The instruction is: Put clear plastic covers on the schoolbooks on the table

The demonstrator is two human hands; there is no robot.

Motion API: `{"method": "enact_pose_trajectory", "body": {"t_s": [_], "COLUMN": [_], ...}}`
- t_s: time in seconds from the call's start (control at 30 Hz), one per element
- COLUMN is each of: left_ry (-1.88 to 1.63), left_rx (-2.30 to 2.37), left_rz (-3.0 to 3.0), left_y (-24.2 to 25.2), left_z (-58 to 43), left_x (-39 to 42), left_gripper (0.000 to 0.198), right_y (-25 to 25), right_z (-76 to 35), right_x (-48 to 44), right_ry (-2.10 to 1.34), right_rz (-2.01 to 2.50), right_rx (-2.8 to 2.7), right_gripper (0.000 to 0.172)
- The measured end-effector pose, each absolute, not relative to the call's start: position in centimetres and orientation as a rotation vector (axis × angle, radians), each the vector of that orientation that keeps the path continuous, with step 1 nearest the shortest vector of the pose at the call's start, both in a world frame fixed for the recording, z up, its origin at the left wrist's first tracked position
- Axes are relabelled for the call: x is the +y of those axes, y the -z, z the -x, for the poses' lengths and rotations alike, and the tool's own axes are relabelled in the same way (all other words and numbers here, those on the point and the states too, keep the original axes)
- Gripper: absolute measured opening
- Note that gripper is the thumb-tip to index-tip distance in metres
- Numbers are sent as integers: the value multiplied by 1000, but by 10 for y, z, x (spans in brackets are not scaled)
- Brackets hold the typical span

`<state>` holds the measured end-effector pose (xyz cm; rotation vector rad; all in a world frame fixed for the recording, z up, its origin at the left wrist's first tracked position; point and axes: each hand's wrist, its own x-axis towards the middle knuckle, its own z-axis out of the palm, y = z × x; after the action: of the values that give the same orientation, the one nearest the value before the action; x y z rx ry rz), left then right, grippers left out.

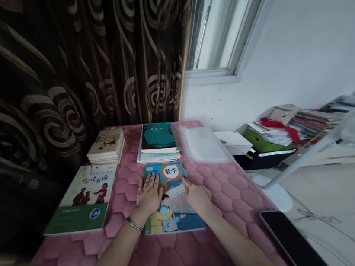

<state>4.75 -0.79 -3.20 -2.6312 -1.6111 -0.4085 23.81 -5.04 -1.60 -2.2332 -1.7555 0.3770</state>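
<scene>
A blue math textbook (189,218) with cartoon children on its cover lies on the pink table. My left hand (149,193) rests flat on the book's left half, fingers spread. At the book's right edge, my right hand (197,196) touches the cover with its fingertip; the other fingers are curled under, and whatever they may hold is hidden. Just beyond the textbook sits a stack topped by a dark green book (158,137). Clear plastic sheets (203,144), probably book covers, lie right of that stack.
On the left lie a green-and-white book (88,197) and a pile of small tan books (106,146). A black phone-like device (293,240) is at the table's right edge. Beyond are a white box (235,140), heaped papers (274,133), a curtain (104,51) and a window.
</scene>
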Motion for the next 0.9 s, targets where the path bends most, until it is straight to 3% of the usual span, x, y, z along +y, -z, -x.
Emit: {"method": "enact_pose_trajectory", "body": {"t_s": [0.4,0.53,0.7,0.9], "left_ry": [439,470,637,725], "left_rx": [-1410,-1213,-953,-837], "left_rz": [2692,2754,2918,2905], "left_y": [29,30,27,27], "left_z": [-5,15,11,1], "left_x": [-39,-73,-112,-112], "left_gripper": [47,43,29,22], "right_y": [16,13,15,37], "right_z": [-246,-247,-208,-181], "right_x": [-72,-89,-134,-153], "right_ry": [-80,-9,-165,55], "right_rz": [2371,2059,1428,1438], "right_rx": [-1829,-1981,-2293,-2349], "right_gripper": [42,32,19,6]}}
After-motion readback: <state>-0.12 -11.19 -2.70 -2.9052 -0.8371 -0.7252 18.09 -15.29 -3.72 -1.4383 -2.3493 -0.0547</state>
